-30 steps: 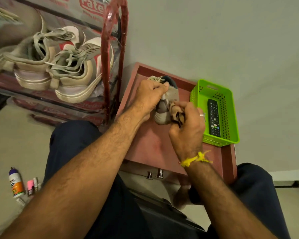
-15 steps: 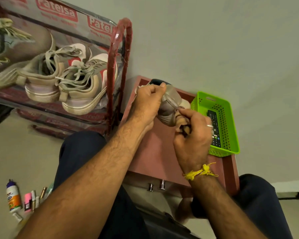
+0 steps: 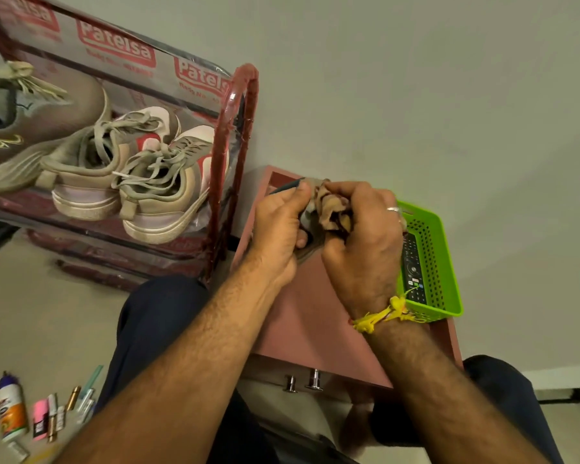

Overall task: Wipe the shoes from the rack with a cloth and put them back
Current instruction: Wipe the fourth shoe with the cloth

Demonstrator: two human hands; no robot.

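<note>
Between the rack and green basket, left hand grips the shoe, right hand clutches the cloth.

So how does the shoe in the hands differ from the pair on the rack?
The shoe in the hands is held above the pink table, mostly hidden; the pair on the rack stands in full view. The left hand grips the held shoe while the right hand presses a cloth on it; nothing touches the pair.

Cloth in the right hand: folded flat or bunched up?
Bunched up. The cloth shows as a crumpled wad in the right hand, its fingers curled round it.
</note>
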